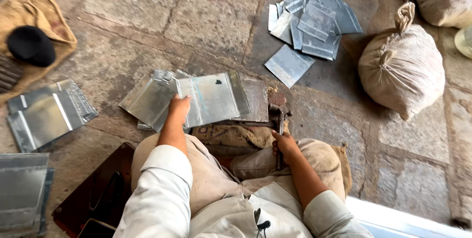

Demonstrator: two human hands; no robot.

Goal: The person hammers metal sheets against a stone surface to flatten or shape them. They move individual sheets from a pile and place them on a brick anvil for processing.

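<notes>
I sit on the stone floor with my knees drawn up. My left hand [178, 108] grips the near edge of a bent metal sheet [214, 98] that lies across a flat plate [256, 100] in front of me. More sheets [150, 99] lie under and left of it. My right hand [285, 144] is closed around the handle of a hammer [278, 116], whose head rests just right of the sheet, by the plate's edge.
A heap of metal sheets [312, 19] lies ahead on the right, next to a tied sack [400, 66]. Other stacks [46, 112] sit at the left, with a burlap cloth and black cap [30, 45]. A dark board [93, 194] is beside my left leg.
</notes>
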